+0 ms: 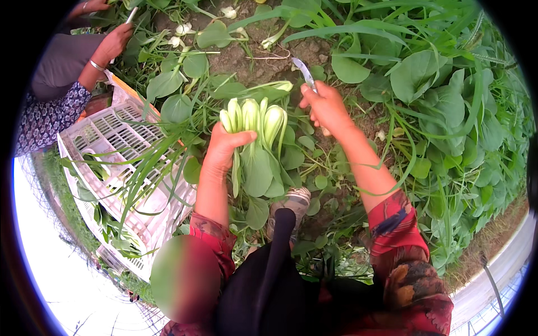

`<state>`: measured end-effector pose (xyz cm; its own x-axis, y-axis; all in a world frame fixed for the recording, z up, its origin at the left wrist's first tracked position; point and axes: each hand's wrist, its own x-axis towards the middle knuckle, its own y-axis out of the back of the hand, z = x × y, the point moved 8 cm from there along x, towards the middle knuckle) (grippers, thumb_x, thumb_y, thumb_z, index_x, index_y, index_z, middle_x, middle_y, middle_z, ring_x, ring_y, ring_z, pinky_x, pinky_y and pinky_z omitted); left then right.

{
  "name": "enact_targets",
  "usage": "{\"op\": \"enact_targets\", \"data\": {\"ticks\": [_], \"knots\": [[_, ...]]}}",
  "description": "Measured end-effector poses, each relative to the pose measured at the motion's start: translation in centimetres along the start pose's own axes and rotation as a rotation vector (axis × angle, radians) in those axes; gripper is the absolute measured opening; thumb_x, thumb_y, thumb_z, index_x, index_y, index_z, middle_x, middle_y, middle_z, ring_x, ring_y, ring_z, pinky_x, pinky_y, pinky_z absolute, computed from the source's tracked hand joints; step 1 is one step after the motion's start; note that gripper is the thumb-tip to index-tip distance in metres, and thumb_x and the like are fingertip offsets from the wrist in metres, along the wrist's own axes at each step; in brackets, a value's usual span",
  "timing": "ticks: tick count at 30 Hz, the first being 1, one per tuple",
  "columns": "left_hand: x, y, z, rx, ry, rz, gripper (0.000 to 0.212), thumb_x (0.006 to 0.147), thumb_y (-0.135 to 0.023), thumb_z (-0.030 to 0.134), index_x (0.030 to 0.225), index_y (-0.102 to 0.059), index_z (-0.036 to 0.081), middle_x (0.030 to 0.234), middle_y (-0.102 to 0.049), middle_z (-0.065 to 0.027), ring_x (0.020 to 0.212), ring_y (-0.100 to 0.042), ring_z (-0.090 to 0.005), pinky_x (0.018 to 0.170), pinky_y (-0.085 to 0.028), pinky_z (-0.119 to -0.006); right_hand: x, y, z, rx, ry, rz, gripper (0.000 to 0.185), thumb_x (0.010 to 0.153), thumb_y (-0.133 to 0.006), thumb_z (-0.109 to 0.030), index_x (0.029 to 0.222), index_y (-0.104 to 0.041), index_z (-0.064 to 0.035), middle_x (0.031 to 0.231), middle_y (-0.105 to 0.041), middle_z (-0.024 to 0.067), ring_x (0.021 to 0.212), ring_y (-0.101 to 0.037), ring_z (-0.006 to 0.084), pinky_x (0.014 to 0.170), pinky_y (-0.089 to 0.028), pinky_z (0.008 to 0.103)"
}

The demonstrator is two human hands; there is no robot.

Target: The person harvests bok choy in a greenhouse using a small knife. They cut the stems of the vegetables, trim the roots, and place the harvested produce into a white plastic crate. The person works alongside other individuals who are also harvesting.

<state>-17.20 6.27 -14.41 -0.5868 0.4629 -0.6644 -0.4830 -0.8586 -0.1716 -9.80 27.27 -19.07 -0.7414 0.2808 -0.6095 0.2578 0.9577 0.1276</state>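
My left hand grips a bunch of bok choy, its pale stem bases pointing up and its leaves hanging down. My right hand, to the right of the bunch, is closed round a small knife with a curved blade; the handle is hidden in the fist. The blade points up and left, apart from the bunch. A single cut bok choy lies just above the bunch, among leaves on the soil.
White plastic crates holding greens stand at the left. A co-worker's hand, with a bracelet on the wrist, holds something pale at the upper left. Dense leafy plants grow at the right. Trimmed leaves and stalks litter the soil. My shoe is below the bunch.
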Motion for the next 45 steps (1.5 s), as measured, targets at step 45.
{"op": "enact_targets", "data": {"ticks": [45], "knots": [[-47.0, 4.9, 10.9, -0.503, -0.781, 0.126, 0.057, 0.075, -0.076, 0.012, 0.124, -0.048, 0.001, 0.110, -0.060, -0.0069, 0.097, -0.058, -0.0146, 0.086, -0.048, -0.030, -44.8, -20.7, -30.4, -0.010, 0.524, -0.549, 0.022, 0.081, -0.066, -0.019, 0.090, -0.060, -0.0007, 0.065, -0.055, -0.0022, 0.049, -0.049, 0.0028, 0.040, -0.037, 0.0184]]}}
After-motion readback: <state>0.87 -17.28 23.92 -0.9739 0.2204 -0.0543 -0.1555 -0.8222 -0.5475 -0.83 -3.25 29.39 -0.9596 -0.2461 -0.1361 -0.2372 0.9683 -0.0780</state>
